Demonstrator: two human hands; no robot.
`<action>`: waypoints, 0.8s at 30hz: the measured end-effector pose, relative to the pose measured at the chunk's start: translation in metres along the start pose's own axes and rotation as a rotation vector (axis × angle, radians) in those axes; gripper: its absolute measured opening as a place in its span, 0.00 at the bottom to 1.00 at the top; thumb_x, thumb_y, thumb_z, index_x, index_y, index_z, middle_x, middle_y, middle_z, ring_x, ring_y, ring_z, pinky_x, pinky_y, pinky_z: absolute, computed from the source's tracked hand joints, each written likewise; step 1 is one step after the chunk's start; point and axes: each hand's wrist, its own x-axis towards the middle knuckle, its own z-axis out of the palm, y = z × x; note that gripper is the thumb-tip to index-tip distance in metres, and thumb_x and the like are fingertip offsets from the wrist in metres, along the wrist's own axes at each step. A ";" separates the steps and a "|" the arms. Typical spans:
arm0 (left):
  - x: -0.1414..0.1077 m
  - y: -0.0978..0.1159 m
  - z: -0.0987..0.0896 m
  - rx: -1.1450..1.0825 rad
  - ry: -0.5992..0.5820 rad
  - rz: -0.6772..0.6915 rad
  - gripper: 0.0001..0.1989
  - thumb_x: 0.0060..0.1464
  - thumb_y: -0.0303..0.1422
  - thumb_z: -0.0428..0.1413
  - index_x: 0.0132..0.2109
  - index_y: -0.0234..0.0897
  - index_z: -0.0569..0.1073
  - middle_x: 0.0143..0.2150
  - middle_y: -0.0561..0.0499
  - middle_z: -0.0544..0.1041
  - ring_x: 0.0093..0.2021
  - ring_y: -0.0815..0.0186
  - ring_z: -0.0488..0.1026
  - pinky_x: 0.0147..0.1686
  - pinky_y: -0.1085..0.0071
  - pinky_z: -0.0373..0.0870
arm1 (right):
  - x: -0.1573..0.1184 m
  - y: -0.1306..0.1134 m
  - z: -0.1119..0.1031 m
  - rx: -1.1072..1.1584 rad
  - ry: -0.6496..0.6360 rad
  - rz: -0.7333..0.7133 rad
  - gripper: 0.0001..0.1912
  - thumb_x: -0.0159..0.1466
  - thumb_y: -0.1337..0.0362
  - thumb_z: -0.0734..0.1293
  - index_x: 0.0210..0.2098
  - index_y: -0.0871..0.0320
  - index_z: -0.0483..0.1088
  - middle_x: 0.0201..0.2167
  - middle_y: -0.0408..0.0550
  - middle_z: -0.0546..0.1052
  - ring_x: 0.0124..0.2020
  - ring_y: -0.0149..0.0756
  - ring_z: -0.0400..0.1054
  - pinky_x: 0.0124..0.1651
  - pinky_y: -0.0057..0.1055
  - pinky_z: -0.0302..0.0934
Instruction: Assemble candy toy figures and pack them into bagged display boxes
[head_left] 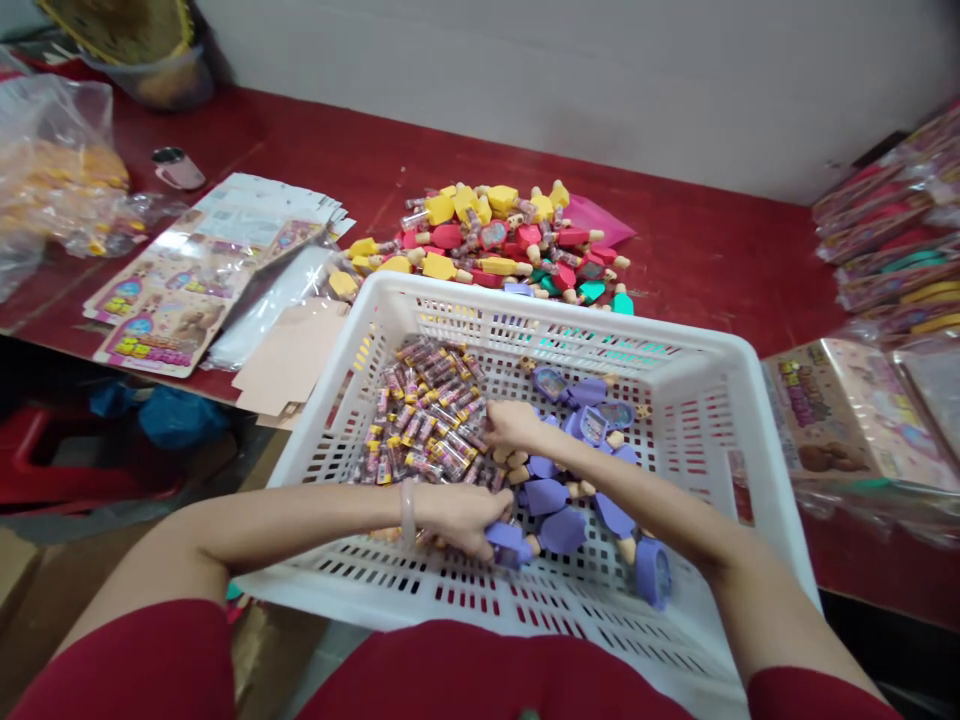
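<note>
Left hand (461, 515), bracelet (407, 512) at the wrist: fingers curled, clamped on a lilac popsicle-shaped toy (508, 545) inside a white plastic crate (525, 330). Right hand (514, 425): fingers together, tips at the edge of a heap of small clear tubes (424, 415) in the same crate; cannot tell whether they grip a tube. Further lilac toys (589, 430) lie beside the heap. Beyond the crate, on a red table (675, 240), sits a pile of yellow and red toys (487, 240). Printed cards (157, 310) show bright lettering, unreadable at this resolution, as are the tube labels.
</note>
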 end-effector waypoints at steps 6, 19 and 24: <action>-0.033 0.012 -0.049 -0.274 0.443 0.184 0.28 0.55 0.38 0.59 0.57 0.34 0.56 0.48 0.44 0.71 0.42 0.62 0.71 0.41 0.67 0.69 | -0.090 0.055 -0.037 1.150 -0.050 -0.145 0.19 0.56 0.63 0.71 0.41 0.55 0.58 0.32 0.44 0.77 0.29 0.35 0.74 0.29 0.28 0.67; -0.034 0.018 -0.028 -0.323 0.663 0.332 0.25 0.55 0.34 0.60 0.55 0.37 0.56 0.45 0.46 0.70 0.39 0.66 0.71 0.38 0.69 0.70 | -0.122 0.026 -0.013 1.069 0.103 -0.251 0.15 0.61 0.59 0.70 0.45 0.58 0.70 0.41 0.47 0.76 0.40 0.36 0.71 0.42 0.33 0.65; -0.030 0.014 -0.021 -0.165 0.647 0.384 0.28 0.55 0.33 0.60 0.58 0.37 0.56 0.48 0.43 0.72 0.43 0.62 0.73 0.41 0.67 0.72 | -0.132 0.023 0.000 0.514 0.413 -0.306 0.07 0.60 0.71 0.63 0.39 0.59 0.66 0.32 0.45 0.75 0.31 0.33 0.66 0.35 0.28 0.58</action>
